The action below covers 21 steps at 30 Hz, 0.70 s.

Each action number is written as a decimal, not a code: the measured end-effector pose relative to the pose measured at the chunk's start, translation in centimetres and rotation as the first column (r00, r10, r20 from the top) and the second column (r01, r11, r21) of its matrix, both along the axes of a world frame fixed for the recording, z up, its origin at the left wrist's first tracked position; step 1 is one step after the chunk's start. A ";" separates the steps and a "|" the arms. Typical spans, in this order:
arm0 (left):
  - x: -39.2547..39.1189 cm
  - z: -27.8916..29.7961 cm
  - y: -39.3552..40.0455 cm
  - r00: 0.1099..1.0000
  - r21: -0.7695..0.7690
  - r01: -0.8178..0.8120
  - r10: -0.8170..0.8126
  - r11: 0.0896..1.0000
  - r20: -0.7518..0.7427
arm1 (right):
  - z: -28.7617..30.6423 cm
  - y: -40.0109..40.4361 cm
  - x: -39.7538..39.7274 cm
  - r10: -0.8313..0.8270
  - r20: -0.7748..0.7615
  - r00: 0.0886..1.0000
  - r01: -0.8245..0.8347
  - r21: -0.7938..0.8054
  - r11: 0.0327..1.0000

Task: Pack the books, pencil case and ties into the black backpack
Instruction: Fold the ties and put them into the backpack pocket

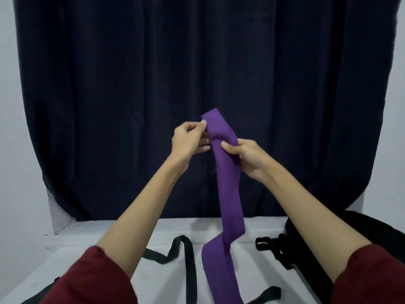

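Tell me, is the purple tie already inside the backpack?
No, both the left hand and right hand hold the purple tie up above the table, outside the backpack.

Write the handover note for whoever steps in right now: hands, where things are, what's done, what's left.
Left hand: pinches the top end of the purple tie.
Right hand: grips the same tie just below, held up in the air; its lower end trails onto the white table.
Black tie: lies loose on the table, untouched.
Black backpack: at the right table edge.
Books and pencil case: not in view, so whether they are packed cannot be told.
Left: fold or roll the purple tie, pack it, then the black tie.
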<state>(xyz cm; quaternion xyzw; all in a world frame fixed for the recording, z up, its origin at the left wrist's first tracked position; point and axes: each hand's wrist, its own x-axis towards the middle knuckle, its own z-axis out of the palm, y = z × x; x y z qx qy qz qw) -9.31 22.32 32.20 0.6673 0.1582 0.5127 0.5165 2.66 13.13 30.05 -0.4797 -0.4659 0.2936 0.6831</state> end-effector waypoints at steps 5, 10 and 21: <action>-1.9 -9.1 -0.8 0.866 0.108 0.261 -0.183 0.959 -0.465 | 0.6 0.6 1.0 -0.166 -0.240 0.956 0.183 0.051 0.982; -1.5 -15.5 0.1 0.641 0.166 0.380 -0.130 0.910 -0.757 | 0.4 0.4 1.0 -0.209 -0.243 0.947 0.217 0.009 0.976; -1.0 -13.4 0.3 0.827 -0.304 0.433 -0.508 0.848 -0.239 | 0.3 -1.2 1.3 -0.057 -0.176 0.983 0.056 -0.012 0.998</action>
